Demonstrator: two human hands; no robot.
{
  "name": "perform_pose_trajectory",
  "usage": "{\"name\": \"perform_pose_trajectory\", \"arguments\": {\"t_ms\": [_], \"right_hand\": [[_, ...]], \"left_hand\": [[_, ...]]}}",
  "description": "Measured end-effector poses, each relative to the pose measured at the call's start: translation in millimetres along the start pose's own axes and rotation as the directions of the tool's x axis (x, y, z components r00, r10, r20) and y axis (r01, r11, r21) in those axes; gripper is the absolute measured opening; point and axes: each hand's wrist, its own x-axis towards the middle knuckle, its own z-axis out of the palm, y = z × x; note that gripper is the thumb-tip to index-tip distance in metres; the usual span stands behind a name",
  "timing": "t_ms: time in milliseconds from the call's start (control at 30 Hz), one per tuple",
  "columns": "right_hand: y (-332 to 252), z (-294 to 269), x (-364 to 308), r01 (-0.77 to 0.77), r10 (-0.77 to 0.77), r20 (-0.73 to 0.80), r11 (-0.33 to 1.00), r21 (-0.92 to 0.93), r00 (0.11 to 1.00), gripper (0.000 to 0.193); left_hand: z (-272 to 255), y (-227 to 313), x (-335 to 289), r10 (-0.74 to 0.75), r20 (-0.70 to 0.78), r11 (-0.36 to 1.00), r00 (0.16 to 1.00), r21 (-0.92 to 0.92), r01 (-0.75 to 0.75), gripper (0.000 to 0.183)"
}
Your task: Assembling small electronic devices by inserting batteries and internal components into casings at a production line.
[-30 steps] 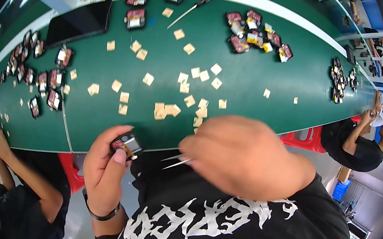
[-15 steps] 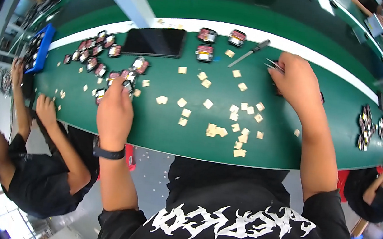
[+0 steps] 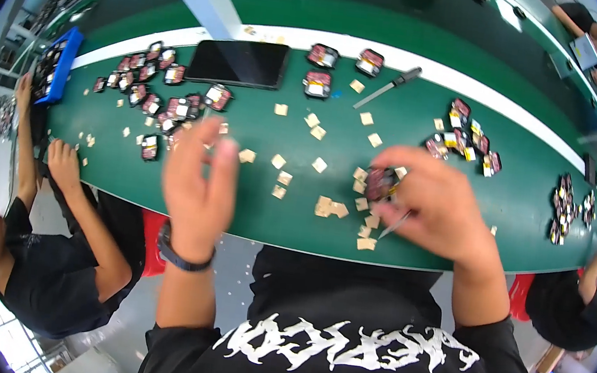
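Observation:
My right hand (image 3: 436,207) is closed over the right middle of the green table (image 3: 252,203). Between its fingertips is a small dark module (image 3: 381,185) with a reddish face. Metal tweezers (image 3: 394,225) are also in that hand, points toward lower left. My left hand (image 3: 197,193), slightly smeared by motion, is raised over the table with thumb and index apart and nothing seen between them. Just beyond it lies a pile of similar black-cased modules (image 3: 183,107). Small pale square pieces (image 3: 319,165) are scattered between my hands, several of them under the right hand.
A black flat panel (image 3: 239,62) lies near the white ledge, with a screwdriver-like tool (image 3: 389,87) to its right. More modules (image 3: 461,139) sit at the right. A blue bin (image 3: 59,68) stands far left, beside a co-worker's hands (image 3: 63,163).
My right hand has come from the right-hand modules toward me and left, now with a module as well as the tweezers. My left hand has drawn back from the left pile and opened.

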Motion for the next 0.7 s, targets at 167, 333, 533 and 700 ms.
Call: {"name": "perform_pose_trajectory", "arguments": {"t_ms": [167, 333, 533, 700], "right_hand": [[-18.0, 20.5, -10.5, 0.140, -0.139, 0.100, 0.990, 0.001, 0.985, 0.018], [-7.6, 26.0, -37.6, -0.049, 0.056, -0.085, 0.995, 0.083, 0.995, 0.015], [-8.7, 30.0, -59.6, -0.247, 0.265, -0.199, 0.962, 0.113, 0.943, 0.009], [-19.0, 34.2, -61.4, -0.360, 0.357, -0.140, 0.933, 0.004, 0.924, 0.008]], "left_hand": [[50.0, 52.2, -49.5, -0.017, 0.584, 0.597, 0.811, -0.645, 0.477, 0.036], [77.7, 63.0, -61.6, -0.152, 0.609, 0.377, 0.779, -0.693, 0.615, 0.036], [84.4, 73.1, -65.1, -0.197, 0.577, 0.422, 0.793, -0.680, 0.599, 0.040], [90.0, 76.0, -74.1, -0.239, 0.492, 0.575, 0.837, -0.623, 0.530, 0.034]]}}
